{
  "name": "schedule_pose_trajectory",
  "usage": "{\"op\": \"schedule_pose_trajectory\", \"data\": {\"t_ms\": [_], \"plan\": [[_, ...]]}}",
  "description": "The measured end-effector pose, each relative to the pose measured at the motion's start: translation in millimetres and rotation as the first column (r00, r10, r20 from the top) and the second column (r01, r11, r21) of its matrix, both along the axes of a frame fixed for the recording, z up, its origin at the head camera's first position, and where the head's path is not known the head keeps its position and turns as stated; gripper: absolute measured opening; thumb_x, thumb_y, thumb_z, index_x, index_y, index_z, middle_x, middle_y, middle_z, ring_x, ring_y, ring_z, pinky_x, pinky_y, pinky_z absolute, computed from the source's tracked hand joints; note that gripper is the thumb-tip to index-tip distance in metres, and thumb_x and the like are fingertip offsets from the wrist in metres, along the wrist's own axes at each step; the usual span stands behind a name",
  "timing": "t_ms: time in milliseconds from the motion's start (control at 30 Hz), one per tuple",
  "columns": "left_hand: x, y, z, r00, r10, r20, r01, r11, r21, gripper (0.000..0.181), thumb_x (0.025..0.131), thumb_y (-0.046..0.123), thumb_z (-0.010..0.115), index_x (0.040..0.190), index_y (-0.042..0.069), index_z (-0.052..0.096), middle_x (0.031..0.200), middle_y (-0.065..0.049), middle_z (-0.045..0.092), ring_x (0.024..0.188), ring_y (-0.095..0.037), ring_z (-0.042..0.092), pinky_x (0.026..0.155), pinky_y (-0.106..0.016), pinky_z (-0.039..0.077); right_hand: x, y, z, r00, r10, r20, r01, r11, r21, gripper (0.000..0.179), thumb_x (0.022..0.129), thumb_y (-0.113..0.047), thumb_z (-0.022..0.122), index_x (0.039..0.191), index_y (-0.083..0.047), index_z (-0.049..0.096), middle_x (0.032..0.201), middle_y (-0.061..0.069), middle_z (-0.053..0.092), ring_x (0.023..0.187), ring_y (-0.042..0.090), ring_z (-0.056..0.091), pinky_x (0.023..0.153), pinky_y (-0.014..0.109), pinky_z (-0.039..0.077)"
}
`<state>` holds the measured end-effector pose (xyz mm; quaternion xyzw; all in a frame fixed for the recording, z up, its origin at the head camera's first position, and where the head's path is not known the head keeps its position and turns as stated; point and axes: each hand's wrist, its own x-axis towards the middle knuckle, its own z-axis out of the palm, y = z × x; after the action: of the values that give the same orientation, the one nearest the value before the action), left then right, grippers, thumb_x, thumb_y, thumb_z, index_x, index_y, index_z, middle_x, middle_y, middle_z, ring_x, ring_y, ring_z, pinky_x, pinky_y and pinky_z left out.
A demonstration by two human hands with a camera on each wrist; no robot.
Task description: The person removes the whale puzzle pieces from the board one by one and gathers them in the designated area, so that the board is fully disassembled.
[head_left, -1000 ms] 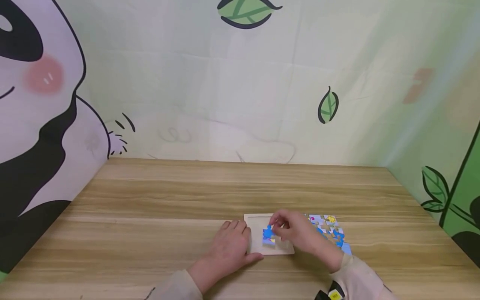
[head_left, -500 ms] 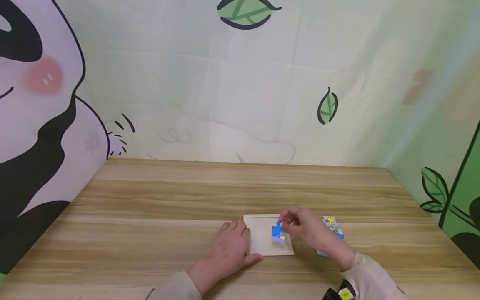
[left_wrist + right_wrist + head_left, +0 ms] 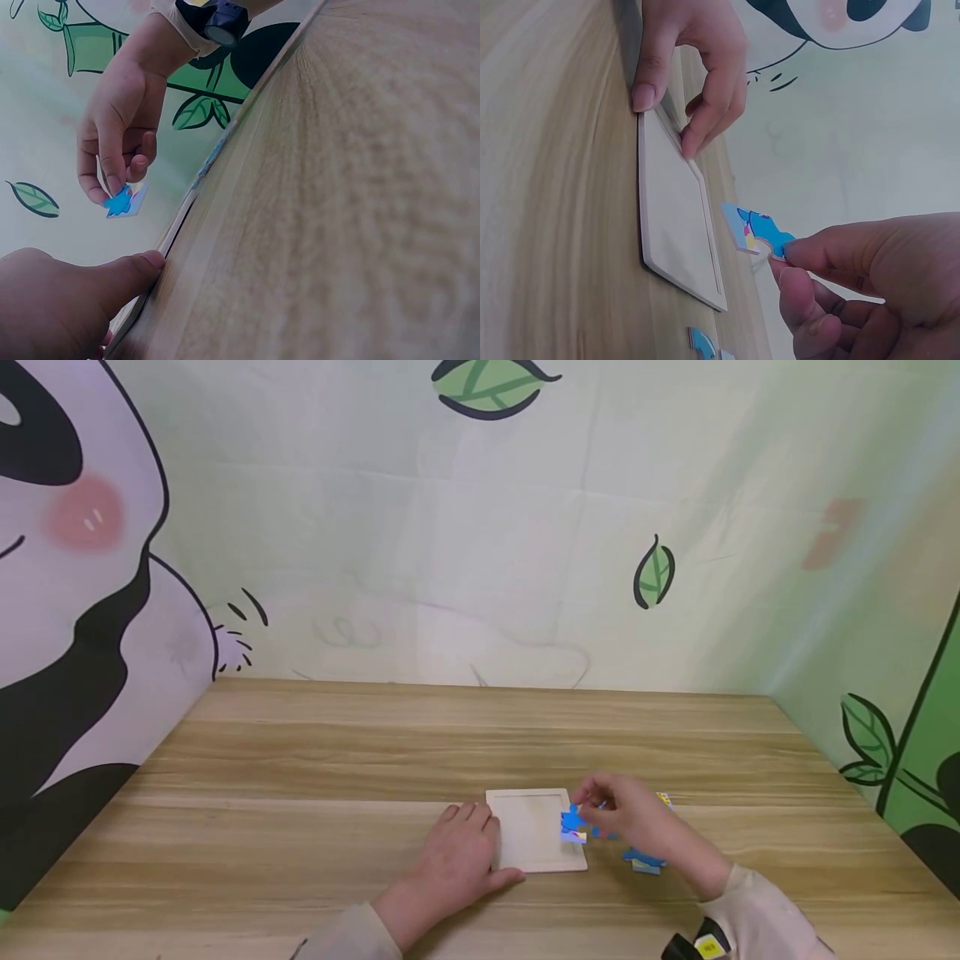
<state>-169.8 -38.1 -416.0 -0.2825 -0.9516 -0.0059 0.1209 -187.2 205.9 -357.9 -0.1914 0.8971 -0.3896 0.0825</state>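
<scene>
My left hand (image 3: 459, 853) rests at the left side of a shallow pale wooden puzzle tray (image 3: 527, 839), its thumb along the near edge. The bare inside of the tray shows in the right wrist view. My right hand (image 3: 630, 817) pinches a blue jigsaw piece (image 3: 759, 231) between thumb and forefinger, by a knob. The piece has a pale strip with pink and yellow marks. It hangs above the tray's right edge, apart from it. The other fingers of that hand are curled.
More jigsaw pieces (image 3: 647, 860) lie on the wooden table (image 3: 337, 760) right of the tray, partly hidden under my right hand and forearm. A printed backdrop (image 3: 375, 527) with a panda and leaves stands behind the table.
My right hand has moved right with the jigsaw piece, from over the middle of the tray to its right edge, covering more loose pieces. My left hand has stayed put.
</scene>
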Motion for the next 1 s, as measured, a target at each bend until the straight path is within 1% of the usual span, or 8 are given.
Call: {"op": "schedule_pose_trajectory", "data": {"t_ms": [133, 333, 467, 567, 667, 800, 900, 1000], "plan": [[0.1, -0.5, 0.5, 1.000, -0.003, 0.002, 0.003, 1.000, -0.005, 0.069, 0.081, 0.067, 0.058, 0.106, 0.003, 0.066, 0.107, -0.006, 0.062, 0.103, -0.020, 0.057, 0.094, -0.036, 0.046, 0.6, 4.8, 1.1, 1.000, -0.004, 0.012, 0.004, 1.000, 0.005, 0.014, 0.092, -0.009, 0.061, 0.103, -0.001, 0.061, 0.089, 0.008, 0.063, 0.066, 0.015, 0.057, 0.059, 0.028, 0.053], [-0.2, -1.0, 0.1, 1.000, -0.007, 0.000, 0.007, 1.000, -0.007, 0.069, 0.081, 0.067, 0.058, 0.106, 0.003, 0.066, 0.107, -0.006, 0.062, 0.103, -0.020, 0.057, 0.094, -0.036, 0.046, 1.0, 13.9, 1.1, 1.000, 0.016, 0.015, -0.016, 1.000, 0.012, 0.014, 0.093, -0.010, 0.059, 0.103, -0.001, 0.061, 0.089, 0.008, 0.063, 0.068, 0.013, 0.057, 0.060, 0.027, 0.054], [-0.7, -0.8, -1.3, 1.000, -0.007, -0.003, 0.007, 1.000, -0.006, 0.069, 0.081, 0.068, 0.058, 0.105, 0.004, 0.066, 0.107, -0.006, 0.062, 0.102, -0.020, 0.057, 0.093, -0.036, 0.046, 2.1, 19.5, 0.2, 1.000, 0.020, 0.014, -0.020, 1.000, 0.012, 0.012, 0.092, -0.009, 0.060, 0.100, 0.000, 0.061, 0.086, 0.008, 0.062, 0.063, 0.013, 0.056, 0.057, 0.026, 0.052], [-0.6, -0.5, -2.1, 1.000, -0.009, -0.024, 0.009, 1.000, -0.004, 0.068, 0.081, 0.068, 0.058, 0.104, 0.004, 0.066, 0.105, -0.005, 0.062, 0.101, -0.020, 0.057, 0.093, -0.036, 0.046, 2.7, 23.3, -0.3, 1.000, 0.026, 0.012, -0.026, 1.000, 0.007, 0.011, 0.092, -0.008, 0.060, 0.100, 0.001, 0.060, 0.083, 0.008, 0.061, 0.059, 0.014, 0.055, 0.055, 0.026, 0.050], [-0.1, -0.5, -1.9, 0.999, -0.011, -0.038, 0.011, 1.000, -0.001, 0.067, 0.080, 0.068, 0.059, 0.103, 0.005, 0.066, 0.105, -0.005, 0.062, 0.101, -0.020, 0.057, 0.092, -0.035, 0.046, 3.5, 27.1, -0.7, 0.999, 0.036, 0.006, -0.036, 0.999, 0.009, 0.011, 0.092, -0.007, 0.060, 0.100, 0.001, 0.060, 0.084, 0.008, 0.061, 0.059, 0.014, 0.055, 0.056, 0.027, 0.051], [0.5, -0.4, -0.3, 1.000, -0.009, -0.018, 0.009, 1.000, -0.001, 0.068, 0.081, 0.067, 0.059, 0.105, 0.004, 0.066, 0.107, -0.005, 0.062, 0.102, -0.020, 0.058, 0.094, -0.036, 0.046, 4.6, 32.2, -2.0, 0.998, 0.055, -0.001, -0.055, 0.998, 0.013, 0.011, 0.092, -0.006, 0.060, 0.099, 0.001, 0.060, 0.083, 0.006, 0.061, 0.059, 0.012, 0.055, 0.055, 0.024, 0.049], [0.8, -0.2, 1.0, 1.000, -0.006, 0.006, 0.006, 1.000, -0.003, 0.069, 0.081, 0.067, 0.058, 0.106, 0.003, 0.066, 0.109, -0.006, 0.062, 0.104, -0.021, 0.058, 0.095, -0.037, 0.046, 5.4, 35.4, -3.5, 0.998, 0.065, 0.003, -0.065, 0.998, 0.008, 0.010, 0.091, -0.005, 0.060, 0.099, 0.001, 0.060, 0.080, 0.005, 0.060, 0.058, 0.010, 0.053, 0.053, 0.022, 0.047], [0.7, 0.0, 1.2, 1.000, -0.007, 0.013, 0.007, 1.000, -0.002, 0.070, 0.082, 0.067, 0.058, 0.107, 0.003, 0.066, 0.110, -0.007, 0.062, 0.105, -0.021, 0.057, 0.096, -0.038, 0.046, 6.0, 37.4, -4.6, 0.998, 0.068, 0.013, -0.068, 0.998, 0.002, 0.010, 0.091, -0.005, 0.059, 0.099, 0.002, 0.060, 0.079, 0.004, 0.058, 0.058, 0.009, 0.052, 0.053, 0.021, 0.045]]}}
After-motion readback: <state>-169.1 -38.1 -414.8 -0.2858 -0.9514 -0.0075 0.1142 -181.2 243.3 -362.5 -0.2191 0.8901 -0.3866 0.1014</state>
